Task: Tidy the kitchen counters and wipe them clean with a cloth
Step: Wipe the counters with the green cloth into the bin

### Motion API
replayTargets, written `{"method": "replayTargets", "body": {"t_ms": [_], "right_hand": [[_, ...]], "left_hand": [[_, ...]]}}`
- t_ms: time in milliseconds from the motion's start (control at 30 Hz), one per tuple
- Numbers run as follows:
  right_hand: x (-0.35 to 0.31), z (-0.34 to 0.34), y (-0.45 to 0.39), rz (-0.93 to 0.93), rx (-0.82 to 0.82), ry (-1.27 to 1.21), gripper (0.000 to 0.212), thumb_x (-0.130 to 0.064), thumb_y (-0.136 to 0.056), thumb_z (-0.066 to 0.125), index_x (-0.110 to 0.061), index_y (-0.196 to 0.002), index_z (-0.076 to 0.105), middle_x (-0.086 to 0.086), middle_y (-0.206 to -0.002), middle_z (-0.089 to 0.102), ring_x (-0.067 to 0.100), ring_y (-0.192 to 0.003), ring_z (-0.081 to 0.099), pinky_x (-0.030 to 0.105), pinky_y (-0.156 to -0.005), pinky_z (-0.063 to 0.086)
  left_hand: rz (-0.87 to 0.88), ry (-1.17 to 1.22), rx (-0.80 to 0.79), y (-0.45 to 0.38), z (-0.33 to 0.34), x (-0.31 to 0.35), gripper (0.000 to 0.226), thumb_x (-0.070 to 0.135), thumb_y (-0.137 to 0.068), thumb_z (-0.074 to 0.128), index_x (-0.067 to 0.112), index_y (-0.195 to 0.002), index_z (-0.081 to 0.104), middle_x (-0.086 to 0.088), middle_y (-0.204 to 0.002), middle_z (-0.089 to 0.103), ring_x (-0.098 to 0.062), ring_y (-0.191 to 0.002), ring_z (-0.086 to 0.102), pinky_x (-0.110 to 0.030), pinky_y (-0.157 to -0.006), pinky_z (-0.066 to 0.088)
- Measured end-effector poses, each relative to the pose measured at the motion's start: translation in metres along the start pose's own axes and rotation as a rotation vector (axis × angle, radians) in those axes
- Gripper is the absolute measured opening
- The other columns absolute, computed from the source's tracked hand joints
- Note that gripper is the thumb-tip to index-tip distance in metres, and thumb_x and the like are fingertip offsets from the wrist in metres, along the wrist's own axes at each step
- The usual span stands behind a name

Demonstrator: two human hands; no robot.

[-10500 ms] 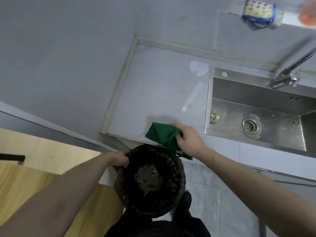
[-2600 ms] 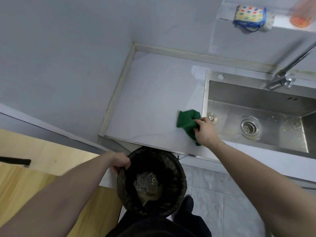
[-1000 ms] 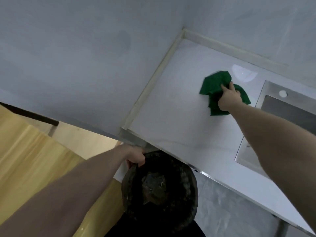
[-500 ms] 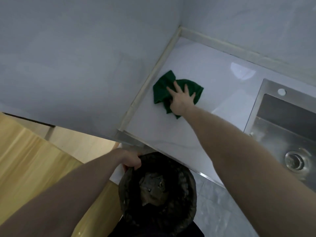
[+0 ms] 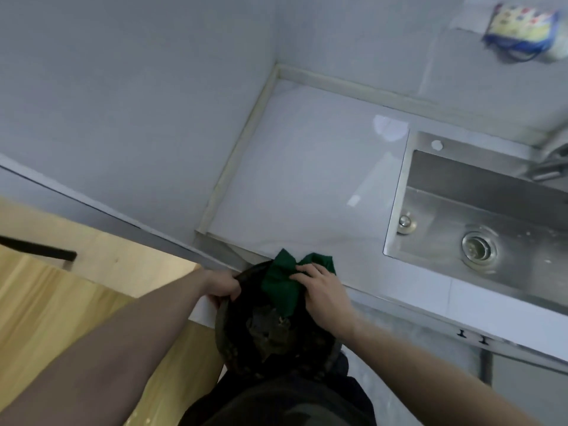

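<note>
The green cloth (image 5: 282, 287) hangs over the front edge of the white counter (image 5: 307, 186), partly above the open mouth of a dark round bin (image 5: 276, 355). My right hand (image 5: 325, 293) presses on the cloth's right side at the counter edge. My left hand (image 5: 219, 285) grips the bin's left rim and holds it just below the counter edge. Dark scraps lie inside the bin.
A steel sink (image 5: 479, 222) with a drain (image 5: 479, 249) sits right of the counter, its tap (image 5: 550, 161) at the far right. A colourful sponge pack (image 5: 519, 29) rests on a wall ledge. A wooden surface (image 5: 61, 302) lies to the left. Grey walls enclose the corner.
My right hand has dragged the cloth from the back left of the counter to its front edge, over the bin. My left hand still holds the bin rim.
</note>
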State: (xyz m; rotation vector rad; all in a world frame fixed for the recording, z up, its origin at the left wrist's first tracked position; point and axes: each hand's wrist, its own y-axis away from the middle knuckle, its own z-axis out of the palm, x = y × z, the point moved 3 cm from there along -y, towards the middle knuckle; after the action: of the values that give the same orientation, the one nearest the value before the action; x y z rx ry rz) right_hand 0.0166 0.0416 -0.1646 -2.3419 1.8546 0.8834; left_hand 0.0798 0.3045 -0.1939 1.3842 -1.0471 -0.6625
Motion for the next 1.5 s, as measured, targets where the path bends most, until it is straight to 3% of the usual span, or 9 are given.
{"method": "replayTargets", "body": {"t_ms": [200,367,500,633,800,967,1200,1367,1500], "right_hand": [[0.035,-0.042,0.035,0.197,0.256,-0.305,0.050,-0.001,-0.083,0.049,-0.028,-0.122,0.064,-0.009,-0.120,0.063,0.020,-0.111,0.057,0.037,-0.093,0.050],[0.094,-0.101,0.012,0.316,0.512,-0.272,0.044,0.003,-0.085,0.052,-0.015,-0.123,0.066,0.005,-0.118,0.067,0.026,-0.108,0.059,0.032,-0.091,0.046],[0.137,-0.084,-0.007,0.463,0.327,-0.180,0.040,-0.007,-0.088,0.055,-0.011,-0.125,0.067,0.011,-0.138,0.059,0.036,-0.124,0.054,0.040,-0.106,0.043],[0.109,-0.043,0.002,0.505,0.201,-0.098,0.047,-0.015,-0.089,0.052,-0.024,-0.134,0.061,0.001,-0.156,0.041,0.038,-0.137,0.039,0.048,-0.110,0.040],[0.054,-0.010,0.032,0.348,0.154,-0.110,0.042,-0.015,-0.086,0.053,-0.027,-0.125,0.065,-0.005,-0.148,0.049,0.025,-0.136,0.044,0.044,-0.103,0.045],[0.055,-0.026,0.060,0.303,0.190,-0.348,0.041,-0.007,-0.084,0.051,-0.023,-0.118,0.069,-0.001,-0.119,0.066,0.024,-0.110,0.060,0.033,-0.095,0.048],[0.160,-0.081,0.134,0.425,0.472,-0.330,0.042,0.000,-0.082,0.054,-0.015,-0.118,0.069,0.006,-0.119,0.068,0.027,-0.109,0.061,0.033,-0.096,0.047],[0.267,-0.097,0.217,0.693,0.572,-0.218,0.044,0.001,-0.079,0.052,-0.011,-0.118,0.068,0.012,-0.121,0.068,0.032,-0.111,0.060,0.038,-0.096,0.047],[0.321,-0.097,0.260,0.876,0.556,-0.236,0.046,0.001,-0.080,0.049,-0.009,-0.121,0.067,0.016,-0.124,0.066,0.039,-0.115,0.059,0.042,-0.097,0.048]], "left_hand": [[0.029,-0.006,0.012,0.001,0.009,-0.002,0.071,0.013,-0.061,0.055,0.015,-0.132,0.057,-0.018,-0.120,0.066,-0.037,-0.085,0.076,-0.053,-0.076,0.063],[0.021,0.007,0.019,0.005,0.018,0.010,0.070,0.012,-0.058,0.055,0.008,-0.128,0.061,-0.021,-0.116,0.070,-0.039,-0.085,0.076,-0.053,-0.077,0.063],[0.018,-0.012,0.039,0.009,0.025,0.021,0.065,0.010,-0.061,0.056,0.005,-0.127,0.061,-0.023,-0.116,0.068,-0.040,-0.086,0.075,-0.052,-0.075,0.063],[0.039,-0.022,0.036,0.011,0.029,0.033,0.056,0.005,-0.072,0.055,0.008,-0.127,0.059,-0.022,-0.117,0.066,-0.038,-0.089,0.074,-0.046,-0.071,0.064],[0.030,-0.045,0.038,0.009,0.039,0.038,0.047,0.005,-0.072,0.056,0.005,-0.118,0.063,-0.020,-0.105,0.070,-0.034,-0.081,0.075,-0.036,-0.060,0.061],[0.049,-0.035,0.059,0.016,0.062,0.052,0.029,0.001,-0.082,0.054,0.006,-0.110,0.060,-0.016,-0.093,0.065,-0.030,-0.071,0.070,-0.032,-0.054,0.057],[0.053,0.069,0.062,0.023,0.110,0.069,0.031,-0.002,-0.084,0.052,0.006,-0.112,0.060,-0.020,-0.105,0.068,-0.036,-0.092,0.072,-0.042,-0.076,0.064],[0.048,0.141,0.095,0.025,0.153,0.089,0.031,-0.005,-0.084,0.050,0.006,-0.112,0.059,-0.019,-0.097,0.065,-0.034,-0.081,0.069,-0.034,-0.060,0.059],[0.033,0.228,0.124,0.021,0.183,0.095,0.032,-0.005,-0.081,0.051,0.007,-0.109,0.059,-0.023,-0.098,0.068,-0.038,-0.084,0.071,-0.047,-0.076,0.064]]}}
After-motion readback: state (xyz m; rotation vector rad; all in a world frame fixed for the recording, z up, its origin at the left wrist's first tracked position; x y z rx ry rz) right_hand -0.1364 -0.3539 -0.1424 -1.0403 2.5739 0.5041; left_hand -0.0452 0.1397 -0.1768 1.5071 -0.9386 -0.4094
